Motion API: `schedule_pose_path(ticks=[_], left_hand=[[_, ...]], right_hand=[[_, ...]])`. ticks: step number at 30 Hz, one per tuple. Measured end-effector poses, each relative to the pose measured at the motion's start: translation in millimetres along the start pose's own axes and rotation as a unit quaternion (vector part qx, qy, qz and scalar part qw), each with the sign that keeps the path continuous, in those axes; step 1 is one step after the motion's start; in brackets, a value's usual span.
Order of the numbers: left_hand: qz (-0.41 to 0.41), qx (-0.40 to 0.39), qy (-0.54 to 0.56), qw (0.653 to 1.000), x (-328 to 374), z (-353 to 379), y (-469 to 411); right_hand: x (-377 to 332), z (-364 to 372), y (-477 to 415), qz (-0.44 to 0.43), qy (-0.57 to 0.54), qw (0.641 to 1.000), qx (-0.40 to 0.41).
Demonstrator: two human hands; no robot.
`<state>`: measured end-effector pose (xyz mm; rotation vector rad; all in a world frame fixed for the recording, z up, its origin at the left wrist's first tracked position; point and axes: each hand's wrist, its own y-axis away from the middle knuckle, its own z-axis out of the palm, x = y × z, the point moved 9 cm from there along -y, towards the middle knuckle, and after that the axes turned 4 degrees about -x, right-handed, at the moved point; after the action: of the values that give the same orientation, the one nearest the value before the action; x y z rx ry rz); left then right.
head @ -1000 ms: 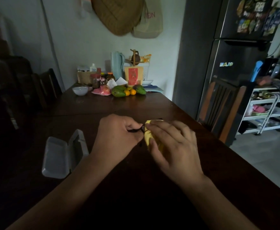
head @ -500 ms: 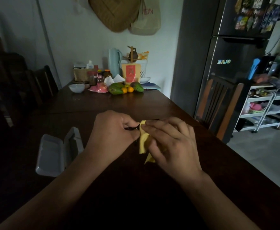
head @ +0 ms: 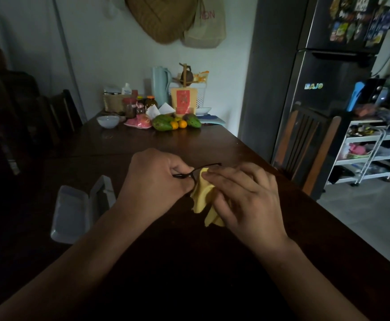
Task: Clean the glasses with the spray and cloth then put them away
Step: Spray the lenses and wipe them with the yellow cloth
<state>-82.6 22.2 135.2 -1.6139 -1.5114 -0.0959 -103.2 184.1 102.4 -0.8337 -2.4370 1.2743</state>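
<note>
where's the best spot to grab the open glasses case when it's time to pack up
Grip the case by its tray half, coming from the near left with the left hand. The lid stands up along the right side, so that side is blocked, and the long outer edges are free on the table.

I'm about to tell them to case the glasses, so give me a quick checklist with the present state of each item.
1. Glasses held: ok, the left hand pinches the dark frame.
2. Cloth on the lens: ok, the right hand presses the yellow cloth against it.
3. Lenses clean: cannot tell, they are hidden by the cloth and fingers.
4. Case ready: ok, it lies open on the table, left of the left forearm.
5. Case empty: ok, nothing shows inside.
6. Spray put aside: cannot tell, no spray bottle is identifiable in view.
</note>
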Motion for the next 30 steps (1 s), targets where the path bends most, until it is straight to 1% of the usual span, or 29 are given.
schedule_pose_path(ticks=[5,8,12,22,27,30], left_hand=[[-0.004,0.001,0.002,1.000,-2,0,-1],[-0.009,-0.002,0.015,1.000,-3,-1,0],[-0.016,-0.006,0.021,1.000,-3,-2,0],[0.001,0.028,0.002,1.000,0,-14,-2],[-0.001,0.025,0.018,1.000,-1,-11,-3],[0.002,0.027,0.016,1.000,-2,-15,-3]], right_hand=[[-12,5,-1,-0.021,0.012,1.000,-0.009],[-10,4,0,-0.037,0.029,0.999,-0.010],[-6,1,4,-0.063,0.023,0.998,-0.002],[-7,3,5,-0.080,0.014,0.997,0.011],[-16,7,4,-0.095,0.041,0.994,0.021],[-10,4,6,-0.093,0.037,0.995,0.026]])
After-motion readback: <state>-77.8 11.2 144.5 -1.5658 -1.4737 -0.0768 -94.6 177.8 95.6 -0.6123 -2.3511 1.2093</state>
